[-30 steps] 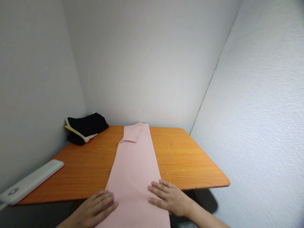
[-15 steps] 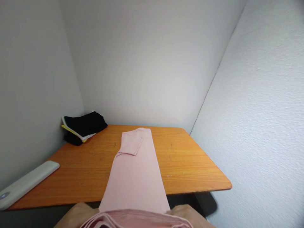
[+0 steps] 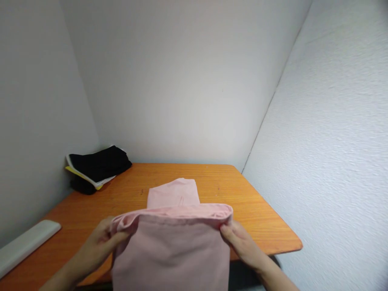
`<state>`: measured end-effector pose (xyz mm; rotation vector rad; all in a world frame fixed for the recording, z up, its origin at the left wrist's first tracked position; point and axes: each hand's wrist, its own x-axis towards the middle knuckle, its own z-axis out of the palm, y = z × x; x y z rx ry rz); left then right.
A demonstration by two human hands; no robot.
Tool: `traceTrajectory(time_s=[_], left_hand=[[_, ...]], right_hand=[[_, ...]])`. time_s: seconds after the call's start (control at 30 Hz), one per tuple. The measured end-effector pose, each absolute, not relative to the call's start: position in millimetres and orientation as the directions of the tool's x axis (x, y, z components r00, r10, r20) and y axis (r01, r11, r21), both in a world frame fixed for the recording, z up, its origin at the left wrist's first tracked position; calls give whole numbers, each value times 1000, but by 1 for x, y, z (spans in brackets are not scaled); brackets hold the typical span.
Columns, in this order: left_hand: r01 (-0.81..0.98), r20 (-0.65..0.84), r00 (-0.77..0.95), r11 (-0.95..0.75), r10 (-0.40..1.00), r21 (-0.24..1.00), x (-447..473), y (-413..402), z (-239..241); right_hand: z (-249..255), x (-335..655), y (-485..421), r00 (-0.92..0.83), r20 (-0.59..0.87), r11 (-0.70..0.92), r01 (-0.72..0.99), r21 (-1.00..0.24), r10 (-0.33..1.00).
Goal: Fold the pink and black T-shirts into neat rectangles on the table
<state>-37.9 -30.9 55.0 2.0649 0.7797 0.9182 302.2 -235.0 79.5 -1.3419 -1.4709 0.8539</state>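
Observation:
A pink long-sleeved shirt (image 3: 172,250), folded lengthwise, has its hem end raised over the table's near edge. My left hand (image 3: 104,240) grips the left corner of that hem, thumb on the near side. At the other corner, my right hand (image 3: 239,238) pinches the cloth between thumb and fingers. Between the hands the hem is stretched wide, and the near layer hangs down out of view. Beyond it, the far end of the shirt lies flat on the tabletop, with a bit of the folded sleeve showing; the middle is hidden behind the raised cloth.
On the wooden table (image 3: 257,218), a stack of folded clothes (image 3: 100,163), black on top with white and yellow edges, sits at the back left. A long white object (image 3: 28,244) lies along the left edge. Walls (image 3: 169,89) enclose the back and both sides.
Both hands have lifted the shirt's hem end up and forward from below the table edge, covering the shirt's middle. The view has shifted slightly.

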Motion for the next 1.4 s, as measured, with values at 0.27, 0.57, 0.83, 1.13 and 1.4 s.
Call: traceTrajectory(time_s=[0.27, 0.57, 0.83, 1.13, 1.4], left_hand=[[51, 222, 330, -253, 917, 966, 77, 65, 55], [172, 211, 262, -261, 942, 950, 115, 131, -27], [337, 211, 291, -307, 933, 890, 118, 148, -47], [421, 49, 135, -102, 990, 901, 116, 141, -26], [207, 172, 59, -180, 983, 962, -3, 15, -34]], right_hand=[[37, 341, -76, 365, 262, 229, 130, -965, 893], [-29, 367, 0, 483, 208, 45, 327, -944, 850], [-46, 376, 14, 573, 127, -184, 452, -873, 810], [-29, 370, 5, 589, 60, -247, 426, -871, 806], [-16, 353, -141, 570, 261, -102, 525, -845, 779]])
